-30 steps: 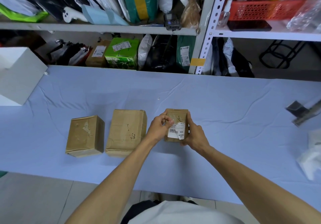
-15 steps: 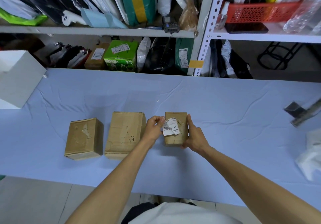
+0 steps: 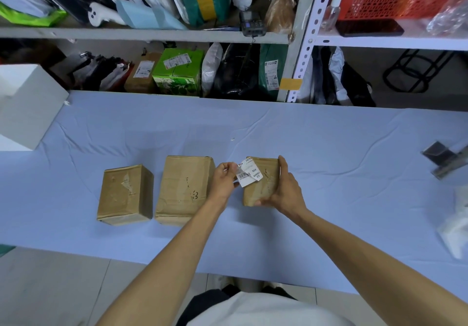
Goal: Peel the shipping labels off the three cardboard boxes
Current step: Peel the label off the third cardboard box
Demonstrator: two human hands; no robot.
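Three brown cardboard boxes stand in a row on the blue-covered table. The left box and the middle box show bare tops with torn tape marks. My right hand grips the right side of the small right box and steadies it. My left hand pinches a white shipping label with a barcode and black print. The label is lifted over the box's left top edge; whether a corner still sticks to the box is unclear.
A white foam block sits at the table's far left. A metal tool and crumpled white material lie at the right edge. Shelves packed with parcels and bags rise behind the table.
The label has come up off the right box's top and moved left with my left hand. My right hand has shifted from the label to the box's right side.
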